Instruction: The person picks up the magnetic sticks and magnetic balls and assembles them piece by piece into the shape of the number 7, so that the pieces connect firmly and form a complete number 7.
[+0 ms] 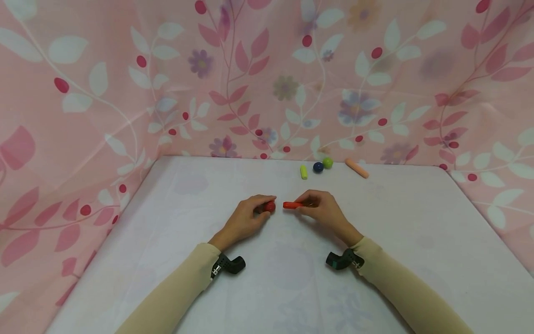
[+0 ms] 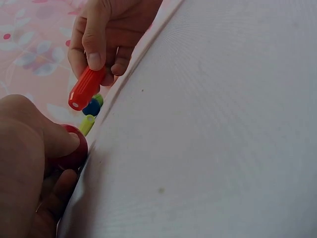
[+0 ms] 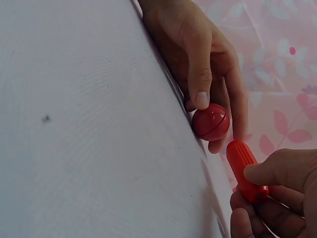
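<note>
My left hand point(image 1: 247, 217) grips a shiny dark red ball point(image 1: 270, 207) low at the table surface, the thumb on its near side and the fingers around its far side. A seam line runs round the ball point(image 3: 211, 122) in the right wrist view. To the right, my right hand point(image 1: 328, 212) pinches a short orange-red ridged cylinder point(image 1: 290, 205) between thumb and fingers. One end of the cylinder points toward the ball, with a small gap between them. In the left wrist view the cylinder point(image 2: 87, 88) shows lengthwise grooves and a pale spot on its end.
Behind the hands, near the table's back edge, lie a short yellow-green piece point(image 1: 303, 172), a dark blue ball point(image 1: 318, 167), a green ball point(image 1: 327, 162) and an orange stick point(image 1: 356, 168). A pink floral curtain point(image 1: 258, 83) hangs around the white table point(image 1: 288, 278).
</note>
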A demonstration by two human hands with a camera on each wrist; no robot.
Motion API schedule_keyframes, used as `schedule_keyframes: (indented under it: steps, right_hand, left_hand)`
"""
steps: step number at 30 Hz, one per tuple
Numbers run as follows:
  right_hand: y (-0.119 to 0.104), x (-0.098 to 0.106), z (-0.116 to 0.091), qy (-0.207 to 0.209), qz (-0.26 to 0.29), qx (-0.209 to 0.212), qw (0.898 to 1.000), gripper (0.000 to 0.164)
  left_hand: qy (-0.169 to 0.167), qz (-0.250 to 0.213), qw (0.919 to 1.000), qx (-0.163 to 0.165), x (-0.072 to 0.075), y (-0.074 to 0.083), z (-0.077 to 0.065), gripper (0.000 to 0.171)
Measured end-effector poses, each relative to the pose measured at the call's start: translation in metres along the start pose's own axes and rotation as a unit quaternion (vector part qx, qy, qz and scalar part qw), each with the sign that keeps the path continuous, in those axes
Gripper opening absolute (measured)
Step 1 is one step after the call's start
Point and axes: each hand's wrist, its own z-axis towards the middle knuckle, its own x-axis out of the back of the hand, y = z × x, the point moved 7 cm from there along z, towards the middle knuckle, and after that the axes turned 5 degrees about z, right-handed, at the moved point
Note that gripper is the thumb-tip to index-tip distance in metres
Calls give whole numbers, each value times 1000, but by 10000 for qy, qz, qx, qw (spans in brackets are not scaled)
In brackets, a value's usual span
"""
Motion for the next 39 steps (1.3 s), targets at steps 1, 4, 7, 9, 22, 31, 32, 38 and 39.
schedule_keyframes:
  steps: [1, 4, 7, 9, 22, 31, 32, 38, 39]
  right_hand:
    - [0, -1, 0, -3, -1, -23, 10000, 15]
    - [0, -3, 1, -13, -6, -73, 10000, 15]
    - [0, -4, 1, -32, 4, -69, 10000, 15]
    - [0, -5, 2, -41, -9, -36, 10000, 15]
    - [0, -11, 4, -68, -106, 11, 9999, 15]
    - [2, -14, 6, -60, -32, -3, 10000, 15]
    - [2, -15, 6, -57, -42, -15, 10000, 15]
    - [2, -16, 5, -82, -89, -19, 9999, 15]
    - [1, -16, 5, -85, -103, -5, 9999, 15]
  left_hand:
    - [-16, 7, 10000, 5, 0, 0, 0, 46]
    - [-37, 49, 10000, 47, 0, 1, -1, 44]
    - [-13, 35, 10000, -9, 1, 2, -1, 42]
    - [-24, -26, 10000, -39, 1, 3, 0, 41]
    - [-7, -42, 9999, -114, 0, 3, 1, 39]
    - [1, 15, 10000, -69, 0, 2, 2, 42]
    - [1, 18, 10000, -62, 0, 2, 2, 42]
    - [9, 25, 10000, -62, 1, 3, 2, 40]
    - [10, 27, 10000, -64, 1, 3, 2, 40]
